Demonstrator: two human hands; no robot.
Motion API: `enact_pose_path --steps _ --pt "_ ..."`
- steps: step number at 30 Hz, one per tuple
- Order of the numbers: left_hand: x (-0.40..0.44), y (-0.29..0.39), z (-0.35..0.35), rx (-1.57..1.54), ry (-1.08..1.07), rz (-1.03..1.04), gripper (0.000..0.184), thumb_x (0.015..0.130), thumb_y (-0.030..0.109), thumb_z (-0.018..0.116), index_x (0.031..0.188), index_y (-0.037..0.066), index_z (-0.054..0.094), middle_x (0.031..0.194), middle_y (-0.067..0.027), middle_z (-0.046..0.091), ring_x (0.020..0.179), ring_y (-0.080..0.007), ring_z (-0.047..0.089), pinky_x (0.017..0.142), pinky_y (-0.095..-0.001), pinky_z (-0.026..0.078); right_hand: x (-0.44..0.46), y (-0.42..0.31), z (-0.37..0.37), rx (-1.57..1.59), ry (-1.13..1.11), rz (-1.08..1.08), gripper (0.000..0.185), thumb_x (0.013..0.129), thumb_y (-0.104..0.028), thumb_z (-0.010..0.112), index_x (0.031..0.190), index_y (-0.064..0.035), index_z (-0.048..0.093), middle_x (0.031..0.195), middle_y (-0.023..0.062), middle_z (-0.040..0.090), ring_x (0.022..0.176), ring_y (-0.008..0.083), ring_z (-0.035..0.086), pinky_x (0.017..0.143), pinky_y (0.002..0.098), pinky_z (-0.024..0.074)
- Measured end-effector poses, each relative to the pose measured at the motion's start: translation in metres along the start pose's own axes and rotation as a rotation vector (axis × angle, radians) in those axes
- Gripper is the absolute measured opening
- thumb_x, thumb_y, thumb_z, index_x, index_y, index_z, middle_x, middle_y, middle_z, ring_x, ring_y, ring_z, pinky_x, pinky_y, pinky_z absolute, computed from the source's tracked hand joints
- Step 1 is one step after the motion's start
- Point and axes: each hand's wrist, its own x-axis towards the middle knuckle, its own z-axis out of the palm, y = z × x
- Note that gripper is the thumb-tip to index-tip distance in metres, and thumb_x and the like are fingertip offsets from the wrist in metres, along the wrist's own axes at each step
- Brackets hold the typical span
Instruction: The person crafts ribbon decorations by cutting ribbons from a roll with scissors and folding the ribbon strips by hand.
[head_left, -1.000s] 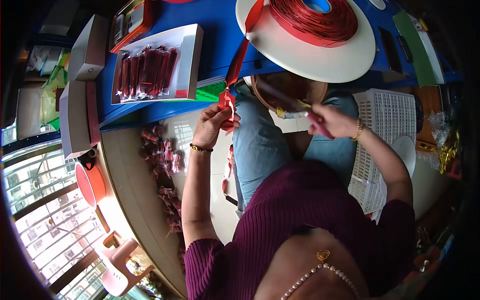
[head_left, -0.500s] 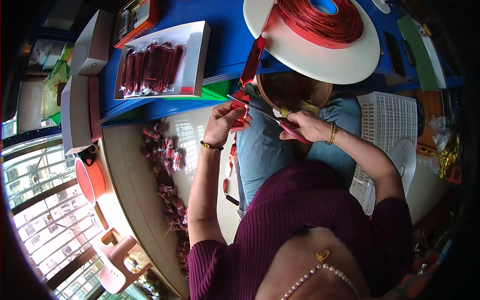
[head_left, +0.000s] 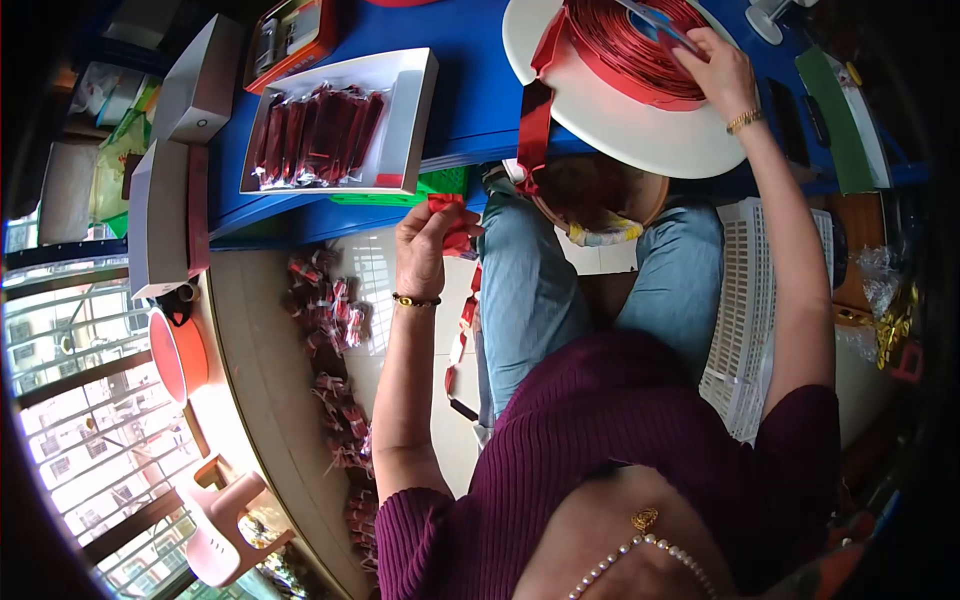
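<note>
The left hand (head_left: 420,254) pinching red ribbon (head_left: 457,243), the right hand (head_left: 724,74) grips scissors (head_left: 670,31) whose lowered blades could nick the one-o'clock roll (head_left: 628,68) beneath.

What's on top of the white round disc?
A roll of red ribbon lies on the white disc, a strip trailing past the edge. The right hand, gripping scissors, and the frame edge hide part of the roll; the disc beneath it can't be seen.

Scissors (head_left: 652,16) over red ribbon roll (head_left: 622,65), ribbon piece (head_left: 457,240) apart
</note>
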Motion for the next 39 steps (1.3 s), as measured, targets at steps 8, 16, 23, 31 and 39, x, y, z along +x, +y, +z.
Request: enact_pose_path --steps 8,16,23,31,39 --pt "-0.032 0.046 0.021 -0.069 0.158 0.21 0.014 0.087 0.012 0.055 0.09 0.0 0.062 0.079 -0.0121 0.066 0.068 -0.0182 0.065 0.061 -0.0258 0.05 -0.084 -0.119 0.02 0.683 -0.142 -0.27 0.048 0.069 -0.014 0.074 0.111 -0.0025 0.054 0.112 0.0098 0.056 0.106 0.0219 0.053 0.092 0.0319 0.0416" --pt "-0.066 0.087 0.045 -0.036 0.128 0.339 0.02 0.089 0.01 0.048 0.098 -0.005 0.059 0.087 -0.0165 0.065 0.076 -0.0234 0.064 0.068 -0.0313 0.051 -0.171 -0.248 0.073 1.122 -0.16 -0.4 0.034 0.066 -0.019 0.078 0.092 -0.0098 0.059 0.103 0.0069 0.057 0.098 0.025 0.056 0.083 0.0339 0.045" --pt "-0.038 0.086 0.027 -0.48 0.071 0.093 0.02 0.087 0.014 0.046 0.094 -0.002 0.057 0.081 -0.0122 0.063 0.072 -0.0218 0.062 0.067 -0.0325 0.05 -0.155 -0.253 0.008 1.005 0.011 -0.611 0.02 0.062 -0.006 0.077 0.075 -0.0078 0.062 0.11 0.0088 0.057 0.113 0.0288 0.048 0.088 0.0382 0.0426" --pt "-0.016 0.028 0.025 -0.378 -0.204 -0.035 0.029 0.089 0.02 0.047 0.107 -0.001 0.055 0.1 -0.0098 0.061 0.089 -0.0168 0.059 0.078 -0.0279 0.047 -0.124 -0.23 -0.008 0.985 -0.015 -0.743 0.014 0.067 -0.003 0.073 0.075 -0.0054 0.062 0.087 0.0055 0.067 0.098 0.0212 0.062 0.094 0.0409 0.0416" --pt "-0.036 0.09 0.028 0.119 -0.767 0.255 0.093 0.062 0.033 0.083 0.133 -0.001 0.034 0.128 -0.0103 0.045 0.12 -0.0188 0.042 0.102 -0.0326 0.031 -0.101 -0.222 -0.028 1.285 -0.16 -0.545 0.01 0.071 -0.001 0.072 0.079 -0.0032 0.066 0.091 0.0083 0.068 0.095 0.0203 0.063 0.097 0.0406 0.0407"
